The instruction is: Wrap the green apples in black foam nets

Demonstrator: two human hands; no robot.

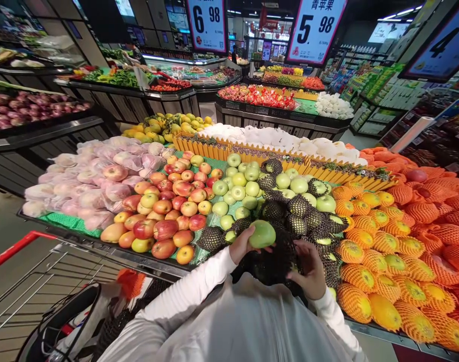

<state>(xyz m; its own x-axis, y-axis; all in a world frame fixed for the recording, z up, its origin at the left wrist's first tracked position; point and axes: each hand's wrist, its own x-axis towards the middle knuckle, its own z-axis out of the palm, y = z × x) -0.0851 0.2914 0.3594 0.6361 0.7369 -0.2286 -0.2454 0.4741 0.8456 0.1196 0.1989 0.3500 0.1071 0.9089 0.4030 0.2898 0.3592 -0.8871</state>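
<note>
My left hand [244, 245] is closed round a bare green apple [262, 235], low over the front of the fruit display. Beside it my right hand [310, 269] curls its fingers and thumb at the edge of a dark foam net [283, 256]. The net hangs between the two hands, and its lower part is lost in shadow in front of my body. Just beyond lie loose green apples [238, 192]. More green apples in black nets [297, 224] are heaped behind my right hand.
Red-yellow apples [166, 230] and wrapped pale fruit [112, 191] lie to the left. Orange-netted yellow fruit [376, 281] fills the right. A low yellow fence [248, 155] runs behind. A shopping cart [33, 281] stands at the lower left. Price signs [315, 30] hang overhead.
</note>
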